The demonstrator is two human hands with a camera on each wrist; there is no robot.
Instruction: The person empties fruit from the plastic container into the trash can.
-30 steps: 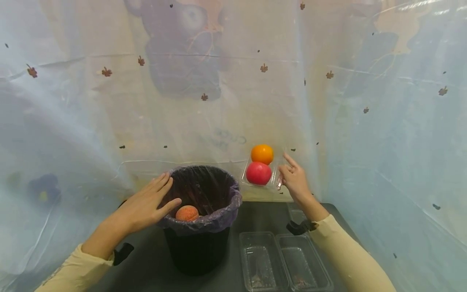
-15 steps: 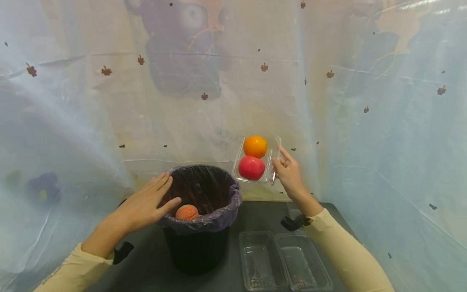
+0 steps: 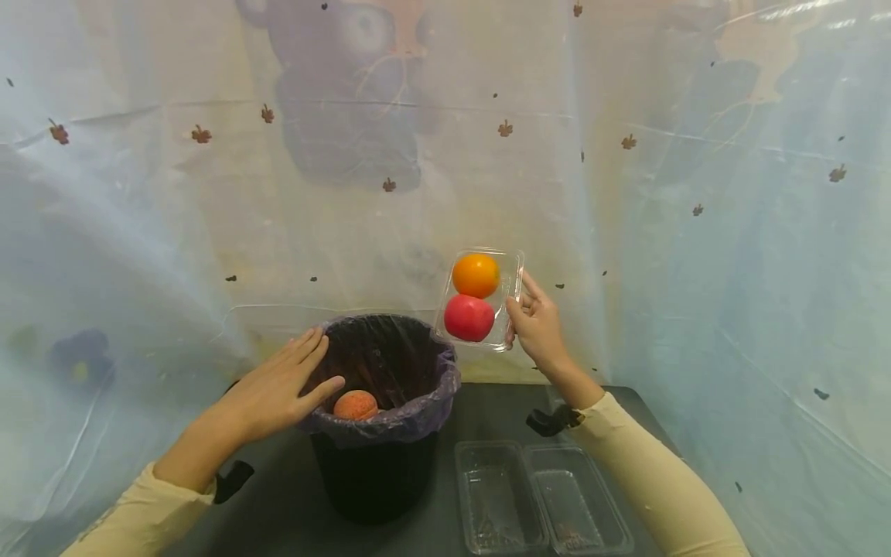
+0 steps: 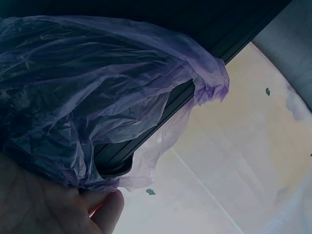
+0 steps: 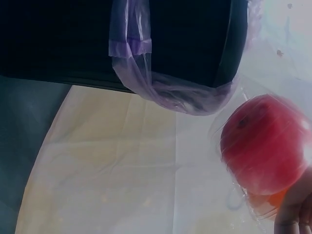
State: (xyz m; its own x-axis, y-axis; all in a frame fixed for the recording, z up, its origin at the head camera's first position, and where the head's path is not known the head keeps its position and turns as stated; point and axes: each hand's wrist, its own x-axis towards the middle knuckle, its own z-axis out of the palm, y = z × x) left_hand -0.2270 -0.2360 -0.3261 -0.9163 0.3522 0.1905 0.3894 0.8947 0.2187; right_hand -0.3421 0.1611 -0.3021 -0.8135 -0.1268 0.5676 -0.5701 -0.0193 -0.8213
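My right hand (image 3: 543, 334) holds a clear plastic container (image 3: 510, 277) by its right side, thumb on the near face. It is raised and tilted just right of the bin's rim. Inside it an orange fruit (image 3: 476, 275) sits above a red, tomato-like fruit (image 3: 469, 318); both also show in the right wrist view, the red fruit (image 5: 263, 146) in front. My left hand (image 3: 274, 391) rests with straight fingers on the left rim of a black bin (image 3: 376, 483). A thin purple bag (image 3: 435, 410) lines the bin. Within lies a round, orange-pink, peach-like item (image 3: 356, 404).
Two clear plastic trays (image 3: 493, 499) stand side by side on the dark table (image 3: 480, 410), right of the bin. Printed translucent plastic sheeting (image 3: 418, 216) hangs behind the table and along both sides.
My right hand has moved left and up with the container, bringing both fruits nearer the bin, and the container faces me more. My left hand has stayed on the rim.
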